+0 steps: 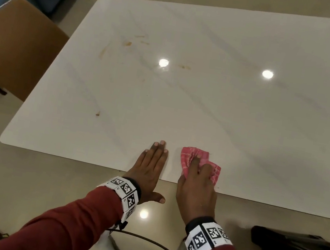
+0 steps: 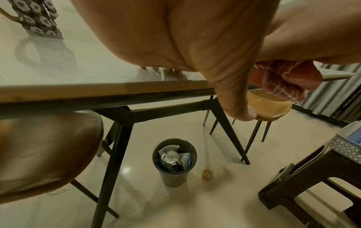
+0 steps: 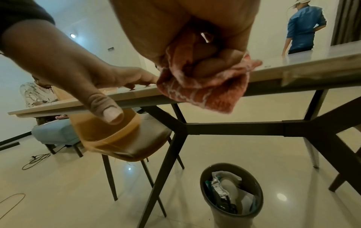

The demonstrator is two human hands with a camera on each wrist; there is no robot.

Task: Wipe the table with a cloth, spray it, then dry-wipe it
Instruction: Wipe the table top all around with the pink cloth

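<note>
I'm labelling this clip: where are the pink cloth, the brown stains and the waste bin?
pink cloth (image 1: 189, 154): head view, far folded corner beyond the fingers.
brown stains (image 1: 127, 43): head view, darkest smear on the tabletop's far left.
waste bin (image 2: 173, 177): left wrist view, grey outer wall.

The white glossy surface (image 1: 209, 88) is seen from above by the head view, which is directed forward and down. The two wrist views are placed very near the near edge, low, and are directed under it. The grey round waste bin (image 2: 174, 160) with dark table legs (image 3: 168, 154) is shared by both wrist views.
</note>
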